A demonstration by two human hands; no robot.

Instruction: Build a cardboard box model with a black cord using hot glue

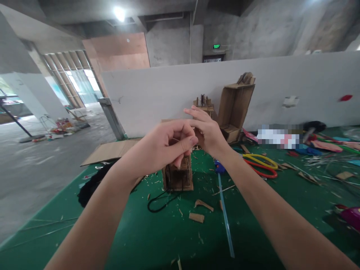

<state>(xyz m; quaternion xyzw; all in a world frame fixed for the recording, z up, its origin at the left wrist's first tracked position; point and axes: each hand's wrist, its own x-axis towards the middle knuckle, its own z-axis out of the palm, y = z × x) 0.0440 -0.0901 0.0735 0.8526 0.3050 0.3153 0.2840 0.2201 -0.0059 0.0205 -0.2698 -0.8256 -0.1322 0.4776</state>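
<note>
Beyond the left grip's outer side, a flat sheet of cardboard (112, 152) lies at the worktop's (135, 240) edge, with a dark, fuzzy item (94, 187) nearer the person. The left grip (161, 146) is raised, fingers curled and thumb tip pressed in against them; whether something thin is caught there, I cannot tell. Below and partly hidden by it stands the small cardboard box (187, 186), its open side facing the person. A black cord (153, 211) loops out in front of the box, and two cardboard scraps (197, 217) lie nearer the person.

The right grip (210, 133) meets the left, its upper fingers stretched out; its thumb side is hidden, so what it pinches, if anything, cannot be told. A small cardboard model (206, 108) shows just behind those fingers, and a tall, open cardboard frame (236, 103) stands upright beyond them. Under the right wrist sits a blue tool (220, 167), with a pale blue strip (225, 217) running toward the person. Yellow tubing (266, 159) and red tubing (260, 172) curve off to the right.

For fine fingertip work like this, I would brace both grips against each other, move in small turns, and leave the cord slack below, well away from the fingers.
</note>
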